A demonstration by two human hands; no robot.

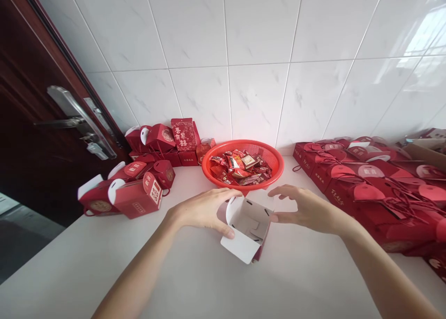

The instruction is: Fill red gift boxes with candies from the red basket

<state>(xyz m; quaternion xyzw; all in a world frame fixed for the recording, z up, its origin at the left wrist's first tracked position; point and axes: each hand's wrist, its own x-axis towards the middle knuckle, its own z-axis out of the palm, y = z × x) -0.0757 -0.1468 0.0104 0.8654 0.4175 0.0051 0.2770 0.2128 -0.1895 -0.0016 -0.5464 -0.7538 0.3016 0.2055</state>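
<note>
An opened gift box point(250, 221), white inside and dark red outside, stands on the white table in front of me with its flaps folded outward. My left hand point(205, 212) grips its left side, the thumb pressing on the near flap and the fingers behind the left wall. On the other side is my right hand point(299, 207), its fingers spread and curved, its thumb at the box's right edge. Just behind the box sits a red plastic basket point(278, 172) holding wrapped candies point(240, 163). The inner bottom of the box shows folded tabs and dark slots.
Folded red boxes point(137, 198) stand at the left, with more stacked boxes point(160, 140) behind them by the wall. Rows of corded red boxes point(369, 184) fill the right side. A tiled wall point(258, 91) closes the back; a dark door point(31, 96) is at left.
</note>
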